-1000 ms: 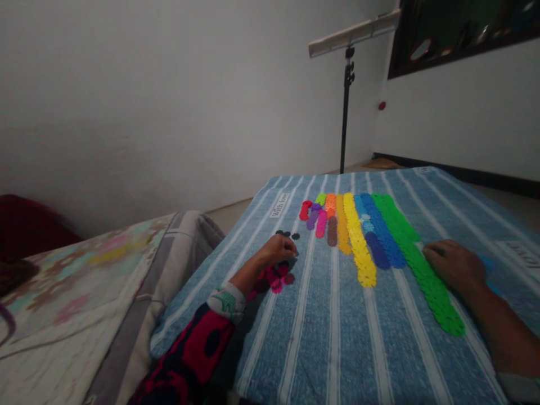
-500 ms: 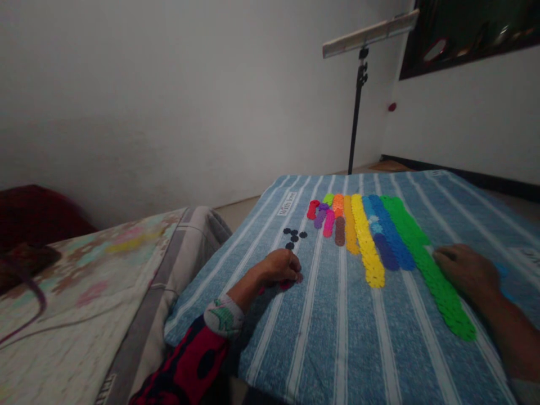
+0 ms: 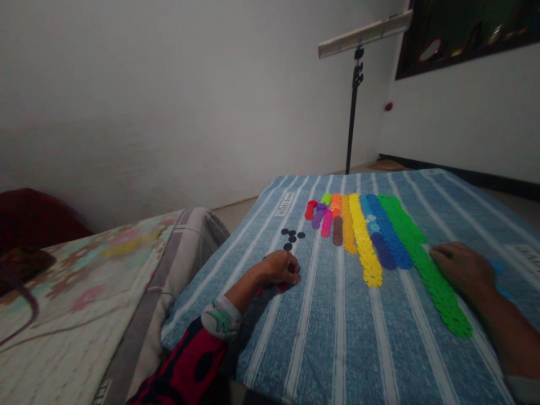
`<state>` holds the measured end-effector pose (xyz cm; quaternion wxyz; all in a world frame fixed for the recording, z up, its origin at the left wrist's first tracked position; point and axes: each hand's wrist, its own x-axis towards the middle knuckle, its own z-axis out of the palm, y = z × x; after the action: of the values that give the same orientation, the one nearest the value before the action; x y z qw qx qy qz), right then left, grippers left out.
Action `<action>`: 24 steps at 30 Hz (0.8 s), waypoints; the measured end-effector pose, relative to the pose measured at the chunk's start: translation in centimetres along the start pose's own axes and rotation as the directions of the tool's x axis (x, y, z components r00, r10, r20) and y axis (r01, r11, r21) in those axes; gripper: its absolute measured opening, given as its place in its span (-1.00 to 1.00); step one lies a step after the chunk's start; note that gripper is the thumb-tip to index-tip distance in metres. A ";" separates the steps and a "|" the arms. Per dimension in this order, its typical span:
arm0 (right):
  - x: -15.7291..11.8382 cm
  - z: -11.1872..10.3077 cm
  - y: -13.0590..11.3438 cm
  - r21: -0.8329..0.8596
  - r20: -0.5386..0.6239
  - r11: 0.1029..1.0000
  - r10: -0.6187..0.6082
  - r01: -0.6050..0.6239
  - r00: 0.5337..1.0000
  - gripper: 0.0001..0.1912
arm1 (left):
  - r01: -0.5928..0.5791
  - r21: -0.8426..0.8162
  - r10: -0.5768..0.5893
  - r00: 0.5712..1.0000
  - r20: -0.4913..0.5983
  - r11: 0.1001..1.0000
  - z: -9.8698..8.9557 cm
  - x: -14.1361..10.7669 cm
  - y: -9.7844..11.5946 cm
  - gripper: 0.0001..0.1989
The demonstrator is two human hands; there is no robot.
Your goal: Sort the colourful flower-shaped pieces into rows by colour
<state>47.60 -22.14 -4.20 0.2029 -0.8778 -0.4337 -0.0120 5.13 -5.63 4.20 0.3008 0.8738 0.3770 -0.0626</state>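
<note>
My left hand [image 3: 282,268] rests low over the blue striped cloth, its fingers curled together. Whatever they pinch is too small or hidden to make out. Pink-red pieces [image 3: 282,287] peek out beneath it, and several small black discs [image 3: 292,239] lie just beyond. On the right, my right hand [image 3: 464,269] is closed, knuckles up, beside a long row of green discs [image 3: 439,292]; its fingertips and anything in them are hidden. Light blue pieces [image 3: 498,267] show partly behind that hand. Between the hands, overlapping discs form rows by colour, including yellow [image 3: 368,253] and blue [image 3: 392,242].
The discs lie on a blue cloth with white stripes [image 3: 312,349]. Left of it stands another surface with a floral cover [image 3: 105,281]. A black stand [image 3: 351,118] holding a pale panel rises behind, near the wall.
The view has shifted slightly. My left hand's fingers have moved a little over the pink-red pieces, while my right hand and the rows of discs stay as they were.
</note>
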 end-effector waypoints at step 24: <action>0.2 0.1 -0.2 0.037 -0.040 0.999 -0.027 0.028 0.999 -0.59 | -0.189 -0.551 -0.018 0.937 -0.349 0.813 2.3 11.0 3.2 -0.92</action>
<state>47.57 -21.85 -4.22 0.2277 -0.8674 -0.4418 -0.0238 15.36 -1.84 0.17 0.4841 0.7552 0.3837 0.2192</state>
